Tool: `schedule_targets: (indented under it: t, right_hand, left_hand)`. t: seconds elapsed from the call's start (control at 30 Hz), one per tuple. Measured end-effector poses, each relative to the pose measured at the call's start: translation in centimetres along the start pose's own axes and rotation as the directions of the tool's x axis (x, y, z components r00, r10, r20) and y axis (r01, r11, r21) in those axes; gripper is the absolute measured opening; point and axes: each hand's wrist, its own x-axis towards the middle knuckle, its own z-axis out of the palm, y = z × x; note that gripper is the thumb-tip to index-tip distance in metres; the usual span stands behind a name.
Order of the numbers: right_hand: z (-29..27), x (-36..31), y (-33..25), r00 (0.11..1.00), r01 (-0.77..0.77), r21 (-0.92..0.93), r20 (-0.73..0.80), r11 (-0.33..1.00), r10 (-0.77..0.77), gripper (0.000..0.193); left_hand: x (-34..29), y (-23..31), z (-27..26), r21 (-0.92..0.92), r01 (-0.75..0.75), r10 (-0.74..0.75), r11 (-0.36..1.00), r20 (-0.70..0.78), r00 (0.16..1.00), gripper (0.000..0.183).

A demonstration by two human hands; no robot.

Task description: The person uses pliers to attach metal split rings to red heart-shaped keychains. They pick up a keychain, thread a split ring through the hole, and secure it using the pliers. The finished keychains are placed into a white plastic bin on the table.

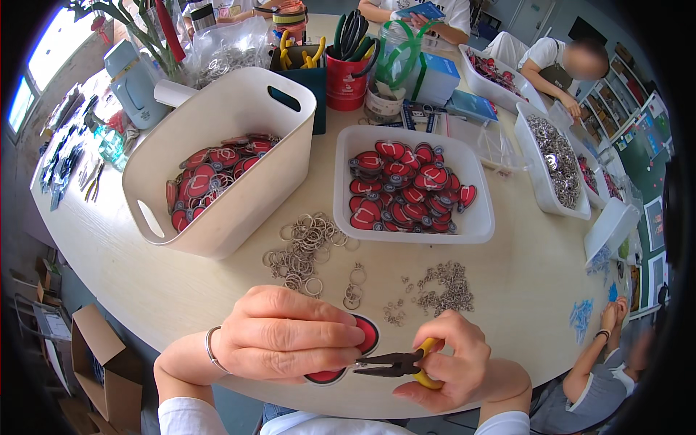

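My left hand (283,335) is closed on a red keychain charm (368,334) with a dark edge, near the front of the table; the fingers cover most of it. My right hand (455,359) grips needle-nose pliers (391,364) with dark jaws and yellow handles. Their tips meet a tiny metal piece, apparently a ring, beside my left fingertips. Just beyond my hands lie a pile of split key rings (308,246), a few key rings (354,290) set apart, and a heap of small jump rings (446,288).
A tall white bin (246,214) holds charms with key rings; a shallow white tray (413,238) holds loose red charms. Behind stand a red tool cup (346,85) and a blue flask (138,87). More tubs (569,206) line the right. Other people sit around the table.
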Motion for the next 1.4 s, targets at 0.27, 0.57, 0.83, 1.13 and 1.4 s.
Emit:
schedule_targets:
  t: [0.27,0.57,0.83,1.13,1.4]
  right_hand:
    - [-0.2,0.0,0.0,1.0,0.009,0.011,0.023,1.0,-0.009,0.04]
    - [0.0,-0.2,0.1,0.998,0.064,-0.053,-0.005,0.997,-0.064,0.041]
    - [0.8,-0.7,0.7,0.996,0.091,-0.134,-0.011,0.987,-0.093,0.033]
    - [0.3,-0.3,1.2,0.993,0.113,-0.287,0.013,0.951,-0.114,0.031]
    - [0.1,0.0,1.2,0.991,0.131,-0.261,0.001,0.956,-0.135,0.028]
  left_hand:
    - [0.0,0.0,0.4,-0.026,0.003,-0.003,1.0,-0.027,1.0,0.022]
    - [0.0,-0.1,0.5,-0.032,0.002,-0.002,0.999,-0.016,1.0,0.02]
    - [0.1,-0.4,0.8,-0.077,-0.025,0.022,0.997,-0.039,0.999,0.016]
    - [0.3,-0.2,-0.1,0.048,-0.098,0.1,0.994,-0.037,0.994,0.016]
    - [0.1,-0.4,0.2,0.079,-0.139,0.144,0.987,-0.06,0.988,0.014]
